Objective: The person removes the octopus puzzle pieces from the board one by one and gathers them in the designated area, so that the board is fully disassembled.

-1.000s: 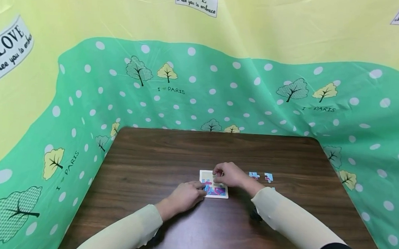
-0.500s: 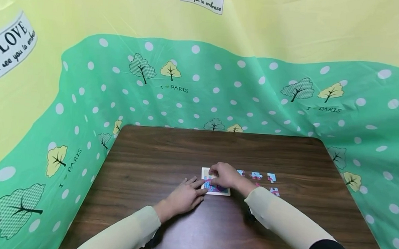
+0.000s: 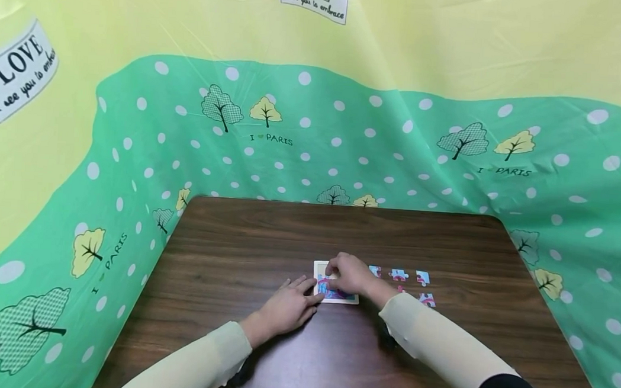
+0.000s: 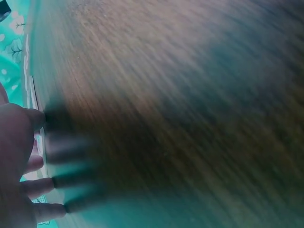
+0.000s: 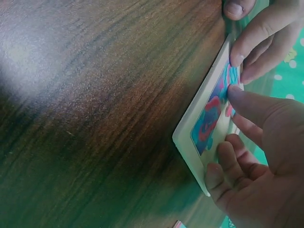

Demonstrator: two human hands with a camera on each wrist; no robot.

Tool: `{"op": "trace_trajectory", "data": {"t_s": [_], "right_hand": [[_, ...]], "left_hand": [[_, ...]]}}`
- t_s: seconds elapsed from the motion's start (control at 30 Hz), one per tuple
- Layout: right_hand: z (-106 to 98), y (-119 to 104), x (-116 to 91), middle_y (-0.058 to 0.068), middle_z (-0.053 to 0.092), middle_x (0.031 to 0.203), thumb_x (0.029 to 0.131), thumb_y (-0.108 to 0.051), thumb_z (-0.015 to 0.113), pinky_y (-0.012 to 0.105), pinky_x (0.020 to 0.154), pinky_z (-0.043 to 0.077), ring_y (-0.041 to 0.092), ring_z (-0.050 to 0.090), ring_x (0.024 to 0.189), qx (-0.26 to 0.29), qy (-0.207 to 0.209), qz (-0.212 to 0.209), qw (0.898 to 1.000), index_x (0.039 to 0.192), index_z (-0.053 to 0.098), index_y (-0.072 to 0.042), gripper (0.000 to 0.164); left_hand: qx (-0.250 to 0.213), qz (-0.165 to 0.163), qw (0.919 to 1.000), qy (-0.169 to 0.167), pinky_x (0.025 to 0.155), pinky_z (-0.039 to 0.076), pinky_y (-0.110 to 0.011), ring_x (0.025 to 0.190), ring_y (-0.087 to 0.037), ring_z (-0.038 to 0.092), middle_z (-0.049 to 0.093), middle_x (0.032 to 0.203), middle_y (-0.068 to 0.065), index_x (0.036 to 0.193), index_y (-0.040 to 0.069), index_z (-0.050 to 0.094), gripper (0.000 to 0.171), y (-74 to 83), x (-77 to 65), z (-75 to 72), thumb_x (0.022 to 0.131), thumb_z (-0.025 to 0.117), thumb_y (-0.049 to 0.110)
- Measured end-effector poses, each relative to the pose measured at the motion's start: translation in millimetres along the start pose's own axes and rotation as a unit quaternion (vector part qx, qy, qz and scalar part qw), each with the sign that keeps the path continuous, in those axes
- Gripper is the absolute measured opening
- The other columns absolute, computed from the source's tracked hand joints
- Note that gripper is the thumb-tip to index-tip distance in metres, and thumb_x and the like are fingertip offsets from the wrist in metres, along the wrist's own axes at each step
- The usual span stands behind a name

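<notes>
While the left hand (image 3: 285, 304) rests at the left side of the puzzle board (image 5: 185, 132), the right hand (image 3: 352, 274) leans over the board from the other side. The board sits on the brown desk (image 3: 244, 231), and its pale rim goes around a pink, blue and purple picture (image 5: 207, 123). The picture fills the near part of the board, and some of the pale, bare base shows at the far part. The left grip is spread, with fingers touching the edge of the board. The right grip has its thumb (image 5: 251, 102) on the picture and its other fingers bent. I cannot tell if it is pinching a piece, because the hand hides that spot. To the right of the board, loose pieces (image 3: 398, 275) lie on the desk in two rows, blue and pink, and the right arm covers some of them. Both arms wear cream sleeves (image 3: 188, 358). Behind the desk hangs a green and yellow cloth (image 3: 294, 110) printed with white dots, trees and words.
</notes>
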State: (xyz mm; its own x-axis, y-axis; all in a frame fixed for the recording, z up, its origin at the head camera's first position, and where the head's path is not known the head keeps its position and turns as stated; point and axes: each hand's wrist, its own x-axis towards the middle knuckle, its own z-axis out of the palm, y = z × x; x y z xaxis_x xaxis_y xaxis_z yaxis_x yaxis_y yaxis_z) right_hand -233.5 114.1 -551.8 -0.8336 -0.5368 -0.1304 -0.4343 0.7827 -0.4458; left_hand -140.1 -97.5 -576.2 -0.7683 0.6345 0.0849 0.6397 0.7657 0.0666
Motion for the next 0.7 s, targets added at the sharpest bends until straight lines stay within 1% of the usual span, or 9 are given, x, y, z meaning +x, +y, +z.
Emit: {"op": "trace_trajectory", "data": {"t_s": [0.2,0.43,0.57,0.7], "right_hand": [[0.6,-0.7,-0.2,-0.004,0.058,0.088,0.079,-0.024,0.086,0.034,0.072,0.048,0.014,0.052,0.076,0.003,0.003,0.009,1.000,0.094,0.075,-0.018,0.020],[1.8,-1.0,-0.3,-0.004,0.060,0.091,0.077,-0.023,0.089,0.035,0.078,0.051,0.013,0.055,0.080,0.019,0.010,0.015,1.000,0.094,0.072,-0.018,0.024],[1.1,0.1,-0.6,-0.005,0.063,0.085,0.079,-0.019,0.087,0.034,0.076,0.052,0.011,0.058,0.078,0.049,0.015,0.006,0.999,0.090,0.071,-0.016,0.020],[0.4,2.7,-1.2,-0.009,0.065,0.077,0.081,-0.013,0.082,0.030,0.072,0.052,0.007,0.059,0.072,0.078,0.015,-0.014,0.997,0.089,0.070,-0.015,0.015]], "left_hand": [[-0.002,-0.001,1.0000,-0.010,0.102,0.051,-0.061,0.139,-0.036,0.052,0.053,0.153,-0.010,0.141,0.031,0.064,0.038,-0.2,0.3,-1.1,0.105,0.055,0.038],[-0.003,0.007,1.0000,-0.002,0.100,0.052,-0.060,0.137,-0.037,0.055,0.054,0.153,-0.009,0.140,0.030,0.065,0.037,-2.1,0.0,-1.2,0.104,0.057,0.034],[0.000,0.009,0.9999,-0.004,0.100,0.052,-0.060,0.136,-0.037,0.056,0.054,0.153,-0.009,0.141,0.030,0.065,0.038,-2.5,0.0,-0.4,0.104,0.057,0.034],[-0.002,0.007,1.0000,-0.007,0.100,0.052,-0.060,0.137,-0.037,0.055,0.054,0.153,-0.009,0.141,0.031,0.065,0.038,-2.5,0.1,-0.6,0.104,0.058,0.035]]}}
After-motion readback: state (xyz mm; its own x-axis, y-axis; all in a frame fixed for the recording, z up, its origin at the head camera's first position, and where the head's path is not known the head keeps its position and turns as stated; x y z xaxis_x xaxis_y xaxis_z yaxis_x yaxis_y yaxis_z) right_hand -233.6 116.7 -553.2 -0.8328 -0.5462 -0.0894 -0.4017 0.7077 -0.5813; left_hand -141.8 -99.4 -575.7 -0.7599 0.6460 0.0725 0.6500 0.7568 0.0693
